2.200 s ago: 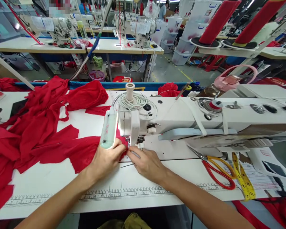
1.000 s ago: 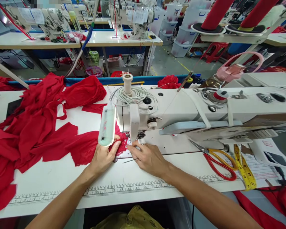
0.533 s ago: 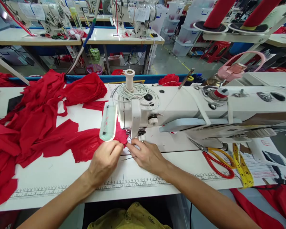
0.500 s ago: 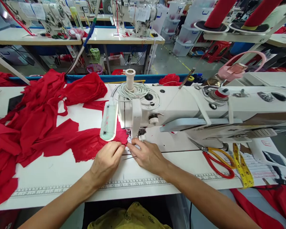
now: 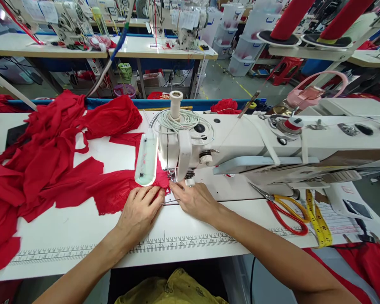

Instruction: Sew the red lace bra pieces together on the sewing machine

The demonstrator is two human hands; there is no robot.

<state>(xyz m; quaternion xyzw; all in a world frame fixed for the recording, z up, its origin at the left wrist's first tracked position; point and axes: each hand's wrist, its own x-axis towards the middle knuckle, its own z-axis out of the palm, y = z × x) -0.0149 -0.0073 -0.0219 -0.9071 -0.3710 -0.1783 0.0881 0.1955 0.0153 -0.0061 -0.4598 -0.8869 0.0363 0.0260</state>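
Observation:
My left hand (image 5: pixel 141 207) lies at the near edge of the red fabric (image 5: pixel 114 190), its bent fingers holding the cloth down left of the needle. Close by on the right, my right hand (image 5: pixel 198 202) has its fingertips together beside the presser foot (image 5: pixel 171 174). A thin pointed metal tool (image 5: pixel 169 202) sticks out leftward from under that hand; its other end is hidden. The fabric's lacy end runs under the head of the white sewing machine (image 5: pixel 234 137). A clear pale guard plate (image 5: pixel 146 160) hangs over the cloth and covers part of it.
A heap of red cloth (image 5: pixel 47 156) covers the table's left side. Right of my forearm lie scissors (image 5: pixel 288 211) with red and orange handles and a yellow tape measure (image 5: pixel 318 221). A printed ruler (image 5: pixel 158 245) runs along the front edge. Red thread cones (image 5: pixel 291 21) stand at upper right.
My left fingers have flattened and spread slightly on the cloth. My right fingertips have shifted a little up and left, closer to the presser foot. The metal tool's tip shows more clearly.

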